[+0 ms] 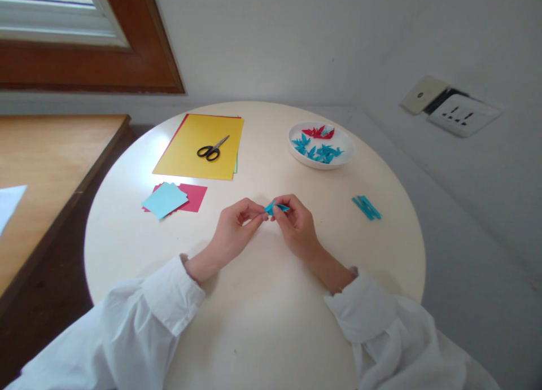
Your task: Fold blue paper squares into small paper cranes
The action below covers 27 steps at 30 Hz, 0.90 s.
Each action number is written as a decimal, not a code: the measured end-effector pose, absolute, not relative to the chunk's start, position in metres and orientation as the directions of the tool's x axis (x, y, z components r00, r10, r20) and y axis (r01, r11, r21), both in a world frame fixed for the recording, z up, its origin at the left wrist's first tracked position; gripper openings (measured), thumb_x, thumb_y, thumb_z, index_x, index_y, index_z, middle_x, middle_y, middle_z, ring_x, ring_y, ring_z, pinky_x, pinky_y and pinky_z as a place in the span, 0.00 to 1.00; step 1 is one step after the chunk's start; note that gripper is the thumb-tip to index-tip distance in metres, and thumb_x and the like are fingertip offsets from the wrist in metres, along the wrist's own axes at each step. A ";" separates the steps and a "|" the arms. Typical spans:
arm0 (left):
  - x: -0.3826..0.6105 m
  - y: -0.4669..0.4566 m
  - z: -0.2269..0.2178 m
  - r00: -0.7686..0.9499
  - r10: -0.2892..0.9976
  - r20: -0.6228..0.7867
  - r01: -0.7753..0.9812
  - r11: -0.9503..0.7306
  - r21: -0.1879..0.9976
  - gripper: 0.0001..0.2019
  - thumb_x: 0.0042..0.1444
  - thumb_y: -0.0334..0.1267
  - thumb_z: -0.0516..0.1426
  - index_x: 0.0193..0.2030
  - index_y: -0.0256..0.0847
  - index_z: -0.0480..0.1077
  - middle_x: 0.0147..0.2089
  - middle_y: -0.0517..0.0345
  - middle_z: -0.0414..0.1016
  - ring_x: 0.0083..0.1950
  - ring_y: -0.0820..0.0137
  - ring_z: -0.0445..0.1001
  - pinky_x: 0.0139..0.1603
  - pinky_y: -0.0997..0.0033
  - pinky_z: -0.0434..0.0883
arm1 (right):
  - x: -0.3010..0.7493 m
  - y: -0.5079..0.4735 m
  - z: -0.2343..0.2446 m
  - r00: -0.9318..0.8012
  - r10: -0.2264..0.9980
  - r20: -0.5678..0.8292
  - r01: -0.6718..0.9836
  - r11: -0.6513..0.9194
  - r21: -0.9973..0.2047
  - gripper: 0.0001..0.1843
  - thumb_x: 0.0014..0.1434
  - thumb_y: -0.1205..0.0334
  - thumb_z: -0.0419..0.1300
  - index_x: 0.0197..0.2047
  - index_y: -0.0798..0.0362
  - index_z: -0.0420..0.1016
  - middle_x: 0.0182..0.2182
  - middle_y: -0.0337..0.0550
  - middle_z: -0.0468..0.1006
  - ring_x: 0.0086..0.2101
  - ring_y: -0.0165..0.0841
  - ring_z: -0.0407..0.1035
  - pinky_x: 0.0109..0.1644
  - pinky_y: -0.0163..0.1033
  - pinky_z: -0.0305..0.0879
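A small folded piece of blue paper is held between my two hands above the middle of the round table. My left hand pinches its left end between thumb and fingertips. On the other side, my right hand grips its body, the thumb pressed on the near face. Fingers cover part of the paper, so its full shape is hidden. Beyond my right hand, a white dish holds several blue folded paper cranes and red ones.
Black-handled scissors lie on yellow paper sheets at the back left. Nearer are light blue paper squares over red ones. Blue paper strips lie at the right. A wooden table stands at the left, a wall socket at the right.
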<state>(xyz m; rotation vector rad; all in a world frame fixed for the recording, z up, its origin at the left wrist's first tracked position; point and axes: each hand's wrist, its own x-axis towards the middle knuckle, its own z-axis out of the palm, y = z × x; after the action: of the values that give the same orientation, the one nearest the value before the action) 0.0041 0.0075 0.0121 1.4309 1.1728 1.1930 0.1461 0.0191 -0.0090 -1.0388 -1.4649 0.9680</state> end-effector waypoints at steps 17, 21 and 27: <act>0.005 0.012 0.014 0.049 0.997 -0.053 -0.023 0.054 0.998 0.13 0.41 0.44 0.64 0.26 0.36 0.71 0.25 0.56 0.77 0.29 0.69 0.76 0.31 0.72 0.71 | 0.149 0.020 -0.009 -0.062 0.953 0.296 0.091 0.301 -0.949 0.08 0.55 0.57 0.58 0.36 0.51 0.68 0.33 0.41 0.74 0.33 0.31 0.70 0.38 0.38 0.69; 0.005 0.012 0.016 0.035 0.999 -0.033 -0.017 0.033 0.999 0.12 0.41 0.44 0.65 0.25 0.36 0.72 0.26 0.55 0.78 0.30 0.68 0.77 0.32 0.71 0.72 | 0.148 0.021 -0.011 -0.121 0.954 0.274 0.050 0.282 -0.958 0.08 0.56 0.56 0.57 0.36 0.50 0.66 0.31 0.39 0.72 0.31 0.29 0.68 0.36 0.37 0.69; 0.005 0.011 0.014 0.021 1.000 0.019 0.065 -0.021 0.998 0.09 0.43 0.40 0.63 0.25 0.36 0.73 0.26 0.55 0.78 0.29 0.68 0.77 0.29 0.72 0.72 | 0.147 0.022 -0.010 -0.107 0.950 0.294 0.097 0.304 -0.948 0.08 0.56 0.56 0.56 0.33 0.51 0.64 0.28 0.37 0.67 0.27 0.27 0.64 0.32 0.34 0.65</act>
<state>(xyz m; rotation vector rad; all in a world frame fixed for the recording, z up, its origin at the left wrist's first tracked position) 0.0048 0.0107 0.0142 1.2817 1.2329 1.1772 0.1465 0.0220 -0.0099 -1.0134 -1.4874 0.9880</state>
